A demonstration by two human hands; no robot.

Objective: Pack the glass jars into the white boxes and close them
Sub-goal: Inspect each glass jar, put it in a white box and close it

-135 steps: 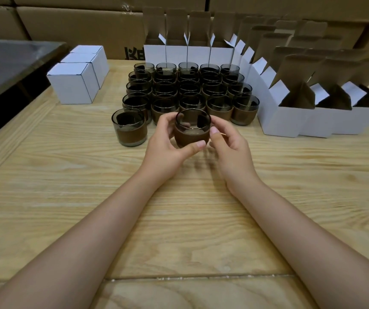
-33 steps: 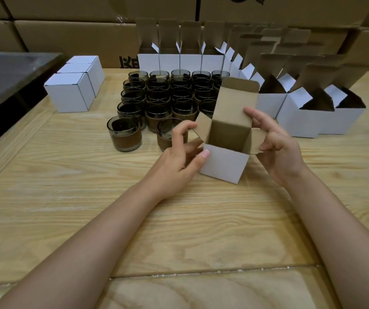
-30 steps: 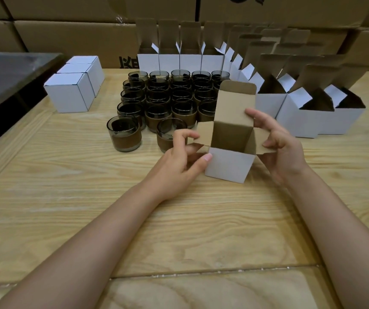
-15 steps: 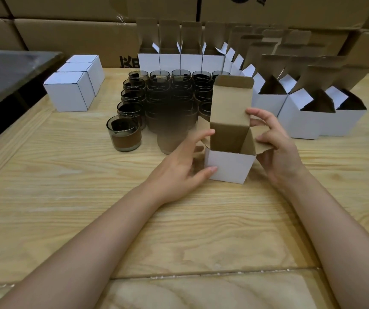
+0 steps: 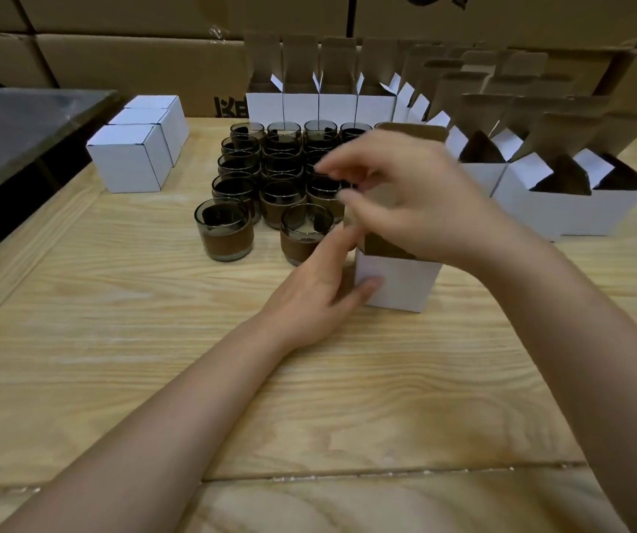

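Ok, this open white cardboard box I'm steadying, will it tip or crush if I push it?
The open white cardboard box is thin card, so probably light and likely to slide. Its tall raised lid flap may make it tip. Its walls would likely flex if the left hand squeezed.

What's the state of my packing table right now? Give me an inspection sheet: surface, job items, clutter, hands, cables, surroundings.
Surface: light wooden table, with a seam across the planks near the front edge.
Job's things: open white box upright in front, lid flap up; glass jars clustered behind it; three closed white boxes at left; open boxes in rows at back and right.
Clutter: nothing seen.
Hands: left hand rests straight fingers on the open white box's left side; right hand blurred over its opening, grip unclear.
Cables: nothing seen.
Surroundings: stacked brown cartons behind; grey surface at left.
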